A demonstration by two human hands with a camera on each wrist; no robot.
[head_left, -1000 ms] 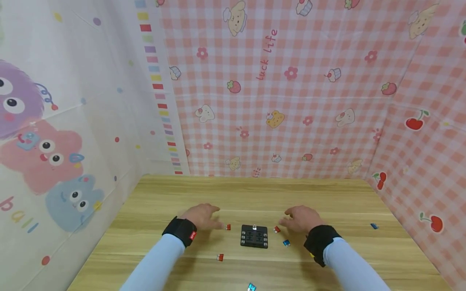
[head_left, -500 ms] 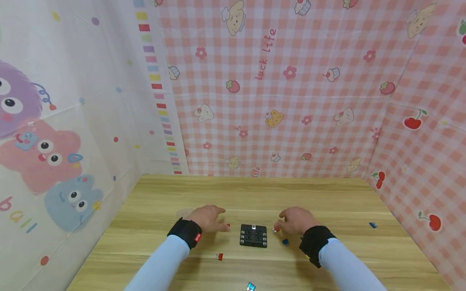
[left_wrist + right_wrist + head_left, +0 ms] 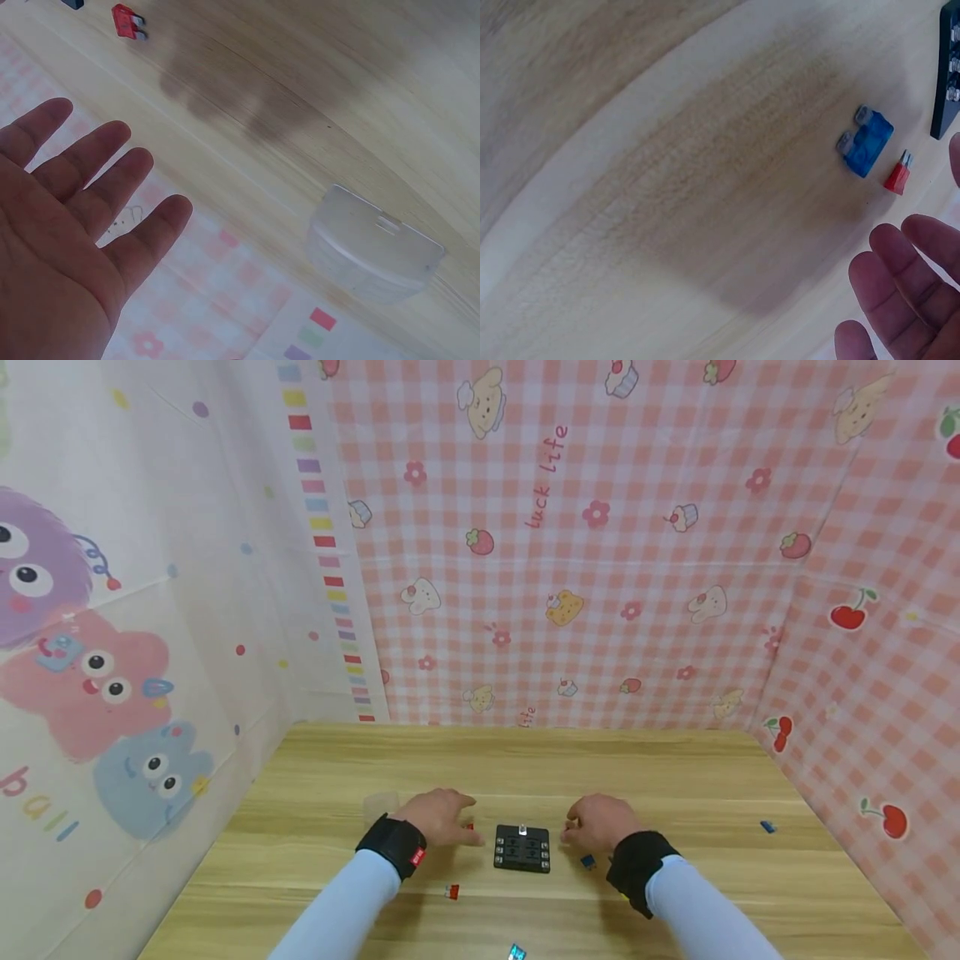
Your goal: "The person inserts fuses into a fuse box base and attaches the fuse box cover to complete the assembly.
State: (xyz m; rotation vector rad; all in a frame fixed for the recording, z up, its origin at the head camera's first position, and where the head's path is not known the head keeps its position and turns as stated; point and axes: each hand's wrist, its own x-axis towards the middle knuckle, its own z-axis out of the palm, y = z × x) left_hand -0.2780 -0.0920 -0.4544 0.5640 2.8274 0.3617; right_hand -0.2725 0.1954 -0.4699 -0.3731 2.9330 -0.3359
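A black fuse block with metal terminals lies flat on the table between the hands. Beside it on the left, my left hand hovers with its fingers extended and nothing in them. A red blade fuse lies near those fingers, partly hidden in the head view. To the block's right, my right hand is held low with loosely bent fingers. In the right wrist view a red blade fuse lies just off its fingertips, apart from them. A blue blade fuse rests close by.
A clear plastic cover lies behind the left wrist. Another red fuse is nearer the front. One blue fuse lies at the front edge of view, another far right. Patterned cloth hangs behind the wooden table.
Both hands have moved inward toward the fuse block, the left hand rightward and the right hand leftward. The red fuses near them have become more covered in the head view.
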